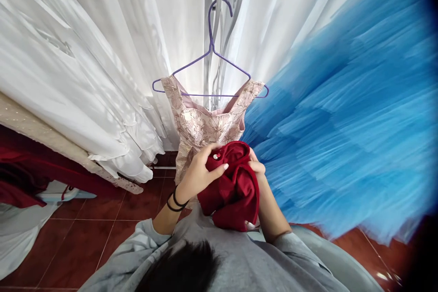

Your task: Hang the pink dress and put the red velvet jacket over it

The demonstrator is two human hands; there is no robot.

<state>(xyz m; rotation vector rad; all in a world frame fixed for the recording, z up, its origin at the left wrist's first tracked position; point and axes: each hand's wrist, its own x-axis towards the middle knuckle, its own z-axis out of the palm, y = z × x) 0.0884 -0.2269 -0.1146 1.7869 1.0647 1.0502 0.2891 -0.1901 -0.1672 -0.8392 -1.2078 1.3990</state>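
Note:
A bunched piece of dark red cloth (236, 191) is held up in front of my chest, its folds curling round at the top. My left hand (207, 169) grips its left edge, thumb laid over the front, beside a small white bead-like spot. On the opposite side my right hand (256, 164) has its fingers curled round the cloth's edge. Just beyond the cloth hangs a pale pink floral dress (212, 125) on a purple hanger (212, 50); the red cloth and my hands hide its lower part.
White drapes (102, 32) fill the back and left. A large blue tulle skirt (342, 127) spreads along the right. At lower left, dark red fabric (61, 159) hangs above reddish floor tiles (85, 246). A pale curved chair edge (338, 260) shows at lower right.

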